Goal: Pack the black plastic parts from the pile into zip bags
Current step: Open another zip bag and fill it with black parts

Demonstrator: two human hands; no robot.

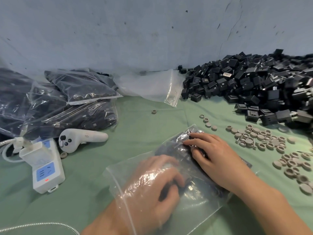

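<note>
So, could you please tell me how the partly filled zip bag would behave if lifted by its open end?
Probably floppy: the zip bag film wrinkles under the right hand. Likely end-heavy, with black parts bunched at its closed end; they may shift.

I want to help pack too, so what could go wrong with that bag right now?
The left hand is inside the zip bag, so its mouth is open; black parts could slide out if it tips. The right hand presses the hard parts through thin plastic, and corners might poke a hole. The grey caps lie close beside the bag and could get swept in.
</note>
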